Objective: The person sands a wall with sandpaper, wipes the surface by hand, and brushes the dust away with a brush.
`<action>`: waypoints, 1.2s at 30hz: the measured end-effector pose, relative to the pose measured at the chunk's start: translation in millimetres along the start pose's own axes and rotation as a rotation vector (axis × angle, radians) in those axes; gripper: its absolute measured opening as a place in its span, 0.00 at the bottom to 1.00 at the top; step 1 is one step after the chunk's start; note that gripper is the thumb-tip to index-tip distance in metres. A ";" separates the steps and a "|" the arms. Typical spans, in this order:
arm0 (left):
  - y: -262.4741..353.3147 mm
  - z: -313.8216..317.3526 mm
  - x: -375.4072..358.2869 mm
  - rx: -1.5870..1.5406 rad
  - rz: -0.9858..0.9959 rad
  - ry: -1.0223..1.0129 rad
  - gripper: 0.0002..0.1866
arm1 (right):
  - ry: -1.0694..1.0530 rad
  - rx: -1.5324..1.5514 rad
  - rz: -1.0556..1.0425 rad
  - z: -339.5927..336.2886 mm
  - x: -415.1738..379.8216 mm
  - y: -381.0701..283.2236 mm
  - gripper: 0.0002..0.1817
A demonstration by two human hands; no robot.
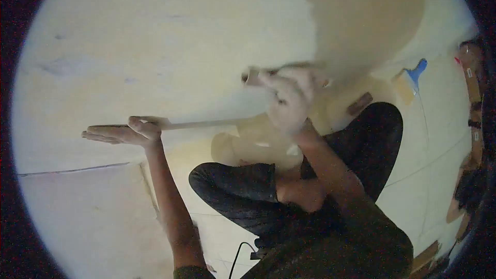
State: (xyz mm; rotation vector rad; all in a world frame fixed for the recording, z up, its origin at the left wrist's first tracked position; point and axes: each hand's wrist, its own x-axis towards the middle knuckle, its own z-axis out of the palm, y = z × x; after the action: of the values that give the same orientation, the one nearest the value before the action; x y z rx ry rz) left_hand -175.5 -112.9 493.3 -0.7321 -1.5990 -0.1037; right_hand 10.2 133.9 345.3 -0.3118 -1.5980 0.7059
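Note:
Fingers stretched and nearly flat, my left hand (pixel 123 133) rests at or close to the pale surface (pixel 155 41) on the left, beside a narrow edge running right. My right hand (pixel 292 97) is blurred and closed, in front of the same surface. A short, pale, tube-like end (pixel 251 76) sticks out at its left side; what the hand grips is not clear. Below and right of it lies a small brown block (pixel 360 104), near my dark-clothed knee (pixel 385 119).
A blue-handled tool (pixel 416 74) with a pale orange end lies at the right. Brown and dark items (pixel 473 88) line the far right edge. A panel with a dark top edge (pixel 75 170) is at lower left. A thin black cable (pixel 236 258) runs near my lap.

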 end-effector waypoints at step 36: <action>5.9 4.9 -34.6 -0.074 -0.075 0.027 0.53 | -0.009 0.034 0.001 17.9 -2.6 -21.1 0.16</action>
State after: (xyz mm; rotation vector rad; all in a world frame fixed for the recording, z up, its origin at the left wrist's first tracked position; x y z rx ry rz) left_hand -177.3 -119.4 458.5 -0.7251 -1.6035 -0.2280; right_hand -2.4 111.4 355.8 -0.2851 -1.5928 0.7354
